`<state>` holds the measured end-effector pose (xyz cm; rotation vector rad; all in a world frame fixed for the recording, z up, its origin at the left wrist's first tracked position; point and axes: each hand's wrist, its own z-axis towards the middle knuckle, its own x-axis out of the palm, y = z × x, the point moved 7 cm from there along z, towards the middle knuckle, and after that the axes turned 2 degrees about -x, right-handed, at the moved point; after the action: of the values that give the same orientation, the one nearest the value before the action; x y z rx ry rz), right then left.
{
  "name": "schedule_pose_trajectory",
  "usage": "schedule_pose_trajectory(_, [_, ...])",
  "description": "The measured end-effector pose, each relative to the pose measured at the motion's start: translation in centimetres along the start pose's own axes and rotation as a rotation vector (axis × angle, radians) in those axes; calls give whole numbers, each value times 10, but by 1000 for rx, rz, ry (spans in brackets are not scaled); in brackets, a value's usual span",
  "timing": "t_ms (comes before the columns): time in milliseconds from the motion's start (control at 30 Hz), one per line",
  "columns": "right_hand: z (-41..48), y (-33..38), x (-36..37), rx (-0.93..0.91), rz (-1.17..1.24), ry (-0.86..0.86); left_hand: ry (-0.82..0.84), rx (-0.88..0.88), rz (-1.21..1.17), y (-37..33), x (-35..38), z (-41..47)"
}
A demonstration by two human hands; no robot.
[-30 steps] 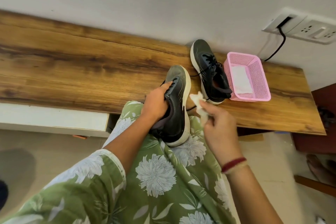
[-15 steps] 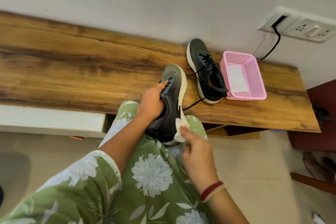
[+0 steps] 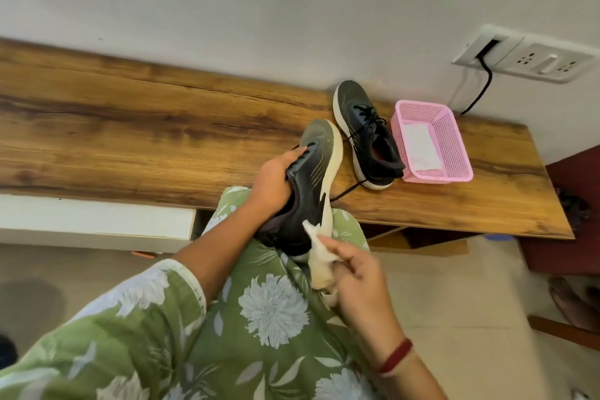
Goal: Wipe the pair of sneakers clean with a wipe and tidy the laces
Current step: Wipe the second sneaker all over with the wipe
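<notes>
Closest in, the right hand [image 3: 358, 276] pinches a crumpled white wipe [image 3: 319, 258] in its grip. The tip of the wipe touches the pale sole edge near the heel of the held sneaker [image 3: 313, 178]. This dark sneaker rests heel-down on the person's knee, on green flowered cloth [image 3: 269, 305]. It is tipped on its side, with its toe pointing out over the bench [image 3: 146, 140]. The left hand [image 3: 271, 187] has its grip curled round the top of the sneaker, fingers by the lace holes.

A loose black lace [image 3: 349, 191] runs across the bench edge between this shoe and the second sneaker [image 3: 367, 136], which stands upright further back. Which shoe it belongs to is hard to tell.

Just beside that shoe sits a pink basket [image 3: 454, 146] with a fresh wipe [image 3: 420, 148] inside.

Some things could go wrong. A hard rub could push the sneaker off the knee, since only one hand steadies it. The loose lace could snag and tug the other shoe toward the edge. The wipe looks a bit yellow, so it might smear dirt around.
</notes>
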<state>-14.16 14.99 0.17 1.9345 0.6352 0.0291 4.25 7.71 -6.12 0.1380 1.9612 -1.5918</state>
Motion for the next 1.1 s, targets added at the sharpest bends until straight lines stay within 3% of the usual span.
schedule_pose_trajectory(67, [3,-4,-10,177,655,59,15,62,-47,-12,0,1])
schedule_pose_trajectory(133, [7,6,-17,220,972,122,54,123,-32,-27,3,2])
schedule_pose_trajectory(300, [11,23,-15,216,1167,320,-75,318,-31,-58,-7,9])
schedule_pose_trajectory(400, [10,27,-13,214,1224,357,-94,383,141,-71,-26,16])
schedule_pose_trajectory(500, [10,26,-12,232,1245,383,-12,478,341,-86,-51,22])
schedule_pose_trajectory(633, [20,18,-20,233,1170,301,217,484,475,-80,-62,23])
schedule_pose_trajectory(867, [72,3,-49,56,436,-174,492,259,426,-51,-49,32])
schedule_pose_trajectory(1000, [112,10,-62,-78,164,-320,783,130,386,-43,-27,40])
schedule_pose_trajectory(1100, [136,4,-59,-95,1,-322,945,35,387,-39,-13,46])
